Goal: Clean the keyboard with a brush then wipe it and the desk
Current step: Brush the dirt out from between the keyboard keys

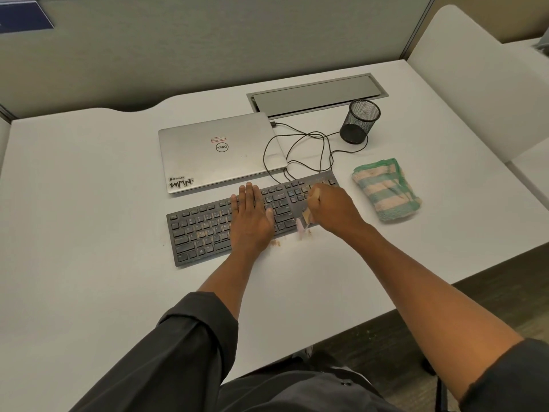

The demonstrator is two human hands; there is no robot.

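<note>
Now the left hand (251, 215) lies flat on the keyboard (208, 230); the right hand (332, 208) grasps what seems a brush (307, 217) at its right end, bristles toward the table (89, 188).

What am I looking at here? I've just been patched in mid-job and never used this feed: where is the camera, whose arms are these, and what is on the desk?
There is no machine: one camera on a person's head looks down at their own bare arms. The left hand lies flat on the dark keyboard, steadying it. The right hand grips a small brush at the keyboard's right end, and brown crumbs lie on the white desk just in front. Behind the keyboard sits a closed silver laptop with a black cable plugged in. To the right lie a folded striped cloth, untouched, and a black mesh cup.
</note>
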